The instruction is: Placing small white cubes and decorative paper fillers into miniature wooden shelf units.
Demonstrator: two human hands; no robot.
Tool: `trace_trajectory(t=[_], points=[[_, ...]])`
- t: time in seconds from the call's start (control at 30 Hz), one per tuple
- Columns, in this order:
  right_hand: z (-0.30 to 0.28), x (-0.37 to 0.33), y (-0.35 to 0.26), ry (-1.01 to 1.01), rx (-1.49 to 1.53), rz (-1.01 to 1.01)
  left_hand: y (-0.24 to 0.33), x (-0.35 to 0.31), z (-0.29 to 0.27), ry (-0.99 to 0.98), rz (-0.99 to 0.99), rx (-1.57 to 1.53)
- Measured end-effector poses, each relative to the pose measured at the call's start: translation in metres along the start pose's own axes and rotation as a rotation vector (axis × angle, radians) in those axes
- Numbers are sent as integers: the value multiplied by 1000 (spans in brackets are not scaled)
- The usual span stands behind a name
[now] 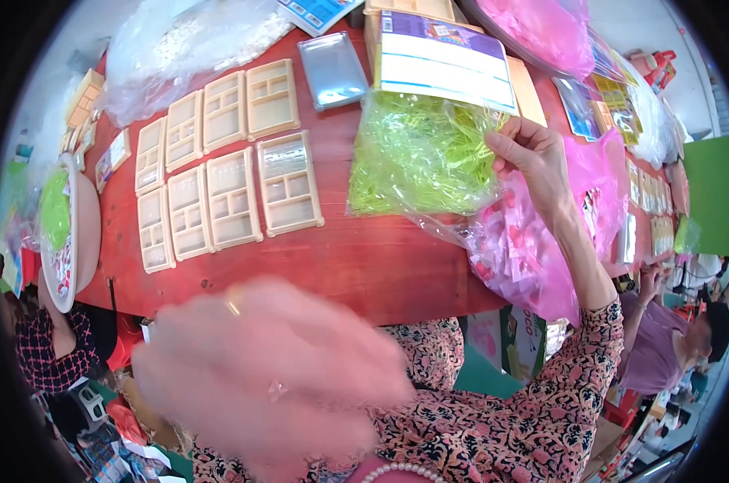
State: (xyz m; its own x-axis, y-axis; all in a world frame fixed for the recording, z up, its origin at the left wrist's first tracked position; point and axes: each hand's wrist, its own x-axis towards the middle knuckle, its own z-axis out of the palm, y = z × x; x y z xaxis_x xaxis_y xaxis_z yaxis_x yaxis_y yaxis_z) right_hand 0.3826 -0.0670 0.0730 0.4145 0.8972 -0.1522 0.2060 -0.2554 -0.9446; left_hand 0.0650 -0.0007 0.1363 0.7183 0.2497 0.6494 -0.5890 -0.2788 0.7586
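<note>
At the upper right, my right hand (537, 157) pinches the edge of a clear plastic bag (429, 157) filled with bright green thin strips. My left hand (276, 378) is raised close in the lower left, smeared by motion, with a ring on one finger; whether it holds anything is unclear. Beyond it, two rows of beige compartment trays (234, 197) lie on the red table (364, 266). A shiny clear film or plastic piece shows in the front right tray (290, 183). Below my right hand sits a pink bag (525, 249) of small pink-and-white packets.
A printed card sheet (445, 64) and a clear plastic case stack (332, 71) lie at the back. A plastic bag of white pieces (195, 48) is at the back left, near a pale basin (87, 233). Another person (662, 338) sits at the right; a second person's arm (57, 322) is at the left.
</note>
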Motion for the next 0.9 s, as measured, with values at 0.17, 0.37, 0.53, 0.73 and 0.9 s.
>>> trace_trajectory(t=[0.17,0.37,0.53,0.73,0.9], points=[[12,2,-1,-36,23,-15,-11,25,33,-129,183,-378],[10,4,5,-44,75,-12,20,39,61,165,-242,-664],[10,7,0,-24,21,-30,-27,7,58,89,-54,-504],[-1,3,-22,56,88,-74,-58,-30,45,448,-627,-329],[16,-16,-43,-198,270,86,-87,-36,46,677,-613,-649]])
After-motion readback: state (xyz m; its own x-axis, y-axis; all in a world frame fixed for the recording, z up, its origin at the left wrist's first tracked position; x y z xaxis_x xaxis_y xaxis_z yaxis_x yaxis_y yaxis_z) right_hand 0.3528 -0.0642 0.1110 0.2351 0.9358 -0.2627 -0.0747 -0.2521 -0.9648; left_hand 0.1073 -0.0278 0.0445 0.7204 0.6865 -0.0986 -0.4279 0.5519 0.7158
